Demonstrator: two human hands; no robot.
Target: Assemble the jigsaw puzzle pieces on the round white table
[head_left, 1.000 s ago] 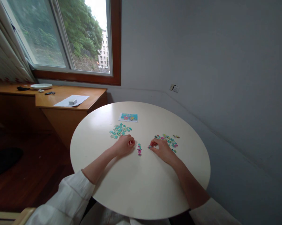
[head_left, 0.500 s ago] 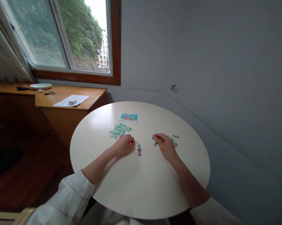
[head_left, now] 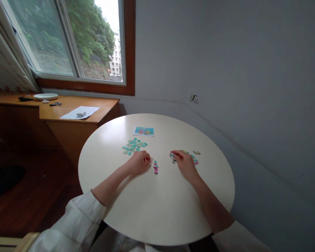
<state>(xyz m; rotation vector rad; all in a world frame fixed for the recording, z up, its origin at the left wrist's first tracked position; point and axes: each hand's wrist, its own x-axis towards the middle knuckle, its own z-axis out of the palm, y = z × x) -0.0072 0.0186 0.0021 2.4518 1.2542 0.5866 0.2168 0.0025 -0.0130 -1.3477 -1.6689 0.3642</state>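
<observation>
My right hand (head_left: 186, 163) is closed, thumb and fingertips pinching a small jigsaw puzzle piece (head_left: 171, 155). Beneath and behind it lies a loose group of colourful pieces (head_left: 193, 159), partly hidden by the hand. My left hand (head_left: 138, 162) rests on the table with its fingers curled in a ring and nothing visible in them. Just right of it stands a short column of joined pink and teal pieces (head_left: 155, 168). Beyond the left hand is a pile of teal pieces (head_left: 134, 145). A picture card (head_left: 143, 131) with cartoon figures lies behind that pile.
The round white table (head_left: 157, 210) fills the middle. A single piece (head_left: 197, 152) lies apart at the right. Left of the table, a wooden desk (head_left: 107, 108) holds paper (head_left: 89, 111), a small white box (head_left: 81, 114) and a white plate (head_left: 45, 96).
Hardly anything differs. My right fingertips and the puzzle piece at them have shifted very slightly; my left hand keeps its place.
</observation>
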